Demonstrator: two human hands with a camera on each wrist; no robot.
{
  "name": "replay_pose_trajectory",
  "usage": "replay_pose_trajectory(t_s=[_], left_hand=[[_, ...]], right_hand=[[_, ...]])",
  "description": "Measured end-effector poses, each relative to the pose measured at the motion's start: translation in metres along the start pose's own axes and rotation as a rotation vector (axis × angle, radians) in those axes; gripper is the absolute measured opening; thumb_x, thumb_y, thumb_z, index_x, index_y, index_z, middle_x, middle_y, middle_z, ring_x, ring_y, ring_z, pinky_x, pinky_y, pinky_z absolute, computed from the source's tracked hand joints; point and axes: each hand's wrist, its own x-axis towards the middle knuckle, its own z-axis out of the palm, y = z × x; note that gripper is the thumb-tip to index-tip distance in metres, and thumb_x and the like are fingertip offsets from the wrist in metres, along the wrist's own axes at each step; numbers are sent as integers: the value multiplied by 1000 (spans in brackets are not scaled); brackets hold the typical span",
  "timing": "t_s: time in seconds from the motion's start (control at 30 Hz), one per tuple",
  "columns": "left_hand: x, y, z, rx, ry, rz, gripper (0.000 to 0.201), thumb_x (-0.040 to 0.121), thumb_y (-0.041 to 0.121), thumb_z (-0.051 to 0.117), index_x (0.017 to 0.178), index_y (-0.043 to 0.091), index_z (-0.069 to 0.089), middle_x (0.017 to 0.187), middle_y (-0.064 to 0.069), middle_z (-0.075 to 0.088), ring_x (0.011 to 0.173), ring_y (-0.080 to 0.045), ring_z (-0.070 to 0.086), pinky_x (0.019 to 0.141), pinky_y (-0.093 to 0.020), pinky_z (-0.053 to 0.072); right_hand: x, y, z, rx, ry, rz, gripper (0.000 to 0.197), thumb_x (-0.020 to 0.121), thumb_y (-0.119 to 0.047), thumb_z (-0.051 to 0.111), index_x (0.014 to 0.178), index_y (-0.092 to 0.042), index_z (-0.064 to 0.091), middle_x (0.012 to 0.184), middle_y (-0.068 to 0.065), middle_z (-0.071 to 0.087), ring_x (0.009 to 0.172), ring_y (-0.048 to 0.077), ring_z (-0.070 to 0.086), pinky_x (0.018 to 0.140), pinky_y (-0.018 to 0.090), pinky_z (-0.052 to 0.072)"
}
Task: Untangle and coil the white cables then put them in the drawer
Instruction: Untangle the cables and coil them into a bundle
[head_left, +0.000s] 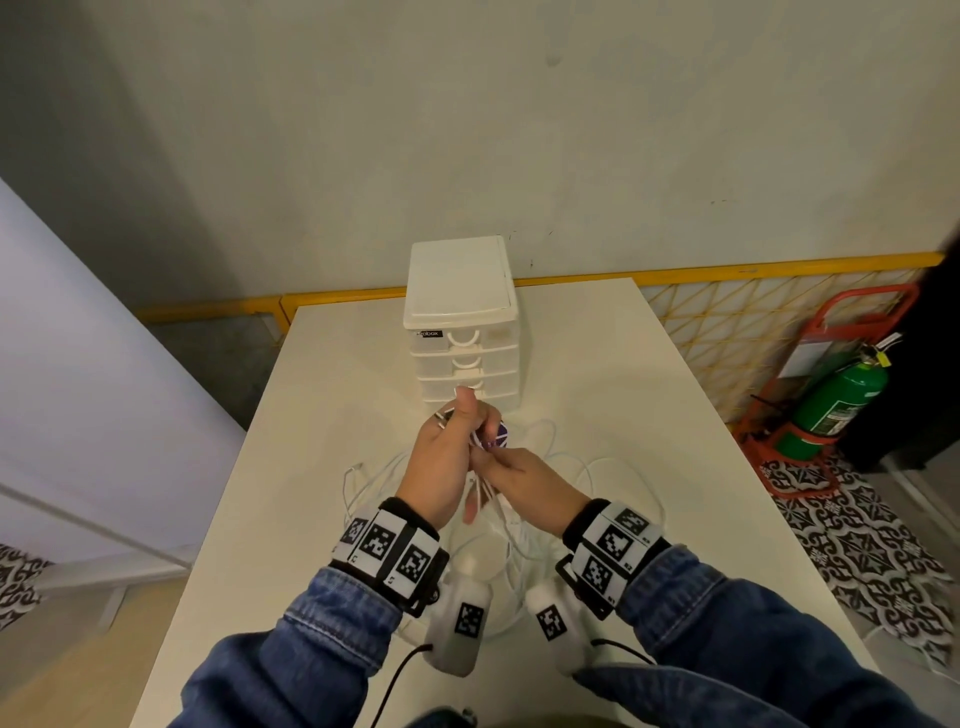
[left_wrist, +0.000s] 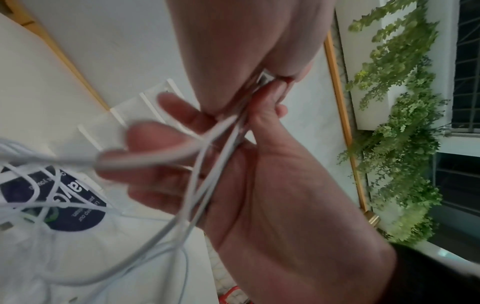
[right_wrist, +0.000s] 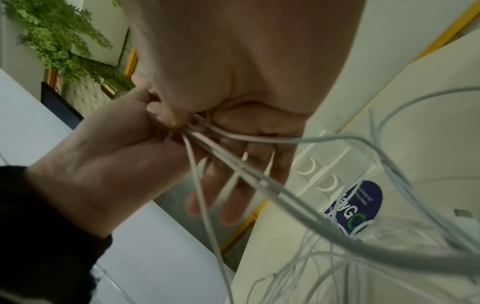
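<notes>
Both hands meet above the middle of the white rectangular table (head_left: 332, 374), just in front of a small white plastic drawer tower (head_left: 461, 322) whose drawers are closed. The left hand (head_left: 445, 457) is raised with its thumb upward; its thumb and forefinger pinch a bundle of thin white cables (left_wrist: 207, 170), while its other fingers lie loosely spread along the strands in the left wrist view. The right hand (head_left: 524, 486) touches the left one, and its fingers are curled round the same strands just below the pinch, as the right wrist view shows (right_wrist: 233, 67). From the hands the cables hang down and spread in tangled loops on the table (head_left: 587, 467) between the person's forearms and the drawer tower; a silver plug end lies among them.

A black label on the top drawer (head_left: 429, 333) reads partly "abox"; its first letters are not legible. Under the cables on the table lies a dark blue round sticker or card (right_wrist: 361, 207) with white print; "keep our" and "clean." can be read, with large letters "vG" beside a green ring. A green fire extinguisher (head_left: 836, 402) stands in a red frame on the patterned floor to the right.
</notes>
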Motion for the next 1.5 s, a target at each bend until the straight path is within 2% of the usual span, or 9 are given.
replay_pose_trajectory(t_s=[0.23, 0.37, 0.47, 0.57, 0.67, 0.77, 0.93, 1.27, 1.5], left_hand=[[7, 0, -17, 41, 193, -39, 36, 88, 36, 54, 73, 3, 56, 51, 8, 60, 47, -6, 55, 50, -15, 44], [15, -17, -30, 251, 340, -10, 54, 72, 34, 77, 114, 10, 51, 95, 5, 56, 89, -8, 53, 74, -19, 43], [19, -17, -44, 746, 354, 429, 69, 70, 31, 80, 127, 9, 47, 119, 1, 46, 113, -11, 42, 96, -20, 34], [21, -14, -41, 1003, -51, 732, 22, 89, 24, 60, 102, 8, 67, 104, -7, 64, 105, -17, 52, 92, -28, 42], [15, -26, -33, 1031, -269, 408, 38, 96, 35, 38, 93, 12, 68, 89, -5, 71, 87, -20, 62, 79, -37, 48], [13, -32, -31, 962, -262, 121, 62, 96, 52, 25, 86, 11, 69, 79, -3, 72, 77, -14, 65, 74, -34, 48], [14, -28, -33, 623, -214, -73, 59, 97, 41, 38, 46, 13, 45, 35, 9, 37, 38, -4, 33, 50, -21, 28], [17, 14, -37, -46, 20, -112, 49, 96, 41, 38, 53, 17, 30, 44, 7, 24, 38, -8, 21, 34, -16, 20], [13, -1, -55, 341, -173, -72, 46, 96, 41, 40, 63, 15, 60, 47, 7, 36, 42, -7, 31, 42, -18, 25]], right_hand=[[1, 13, -4, 102, 130, -68, 22, 94, -16, 48, 75, -15, 60, 53, -1, 52, 54, 11, 50, 62, 15, 45], [4, 22, -5, -21, 233, -52, 22, 92, -22, 51, 73, -24, 61, 53, -15, 52, 53, -1, 47, 60, 17, 40], [4, 28, -9, -242, 232, -41, 18, 91, -28, 52, 83, -19, 66, 59, -14, 51, 59, 2, 47, 65, 24, 38], [5, 30, -10, -362, 231, -70, 21, 91, -31, 52, 93, -18, 68, 61, -16, 52, 57, 3, 46, 63, 22, 35], [7, 25, -13, -396, 271, -128, 20, 93, -26, 51, 98, -16, 67, 73, -11, 64, 59, -1, 48, 59, 10, 34], [11, 20, -17, -344, 271, -169, 14, 88, -22, 56, 101, -21, 50, 79, 2, 69, 66, 10, 57, 63, 26, 43], [10, 15, -37, -232, 117, -171, 42, 83, -17, 66, 120, -21, 47, 55, -15, 55, 56, -1, 52, 61, 13, 37], [5, 37, -39, -149, 124, -66, 23, 92, -19, 53, 69, -22, 55, 62, -9, 59, 60, 2, 53, 68, 15, 43], [6, -11, -88, 159, 529, -159, 14, 83, -13, 64, 70, -18, 63, 52, -8, 50, 43, 4, 38, 45, 15, 37]])
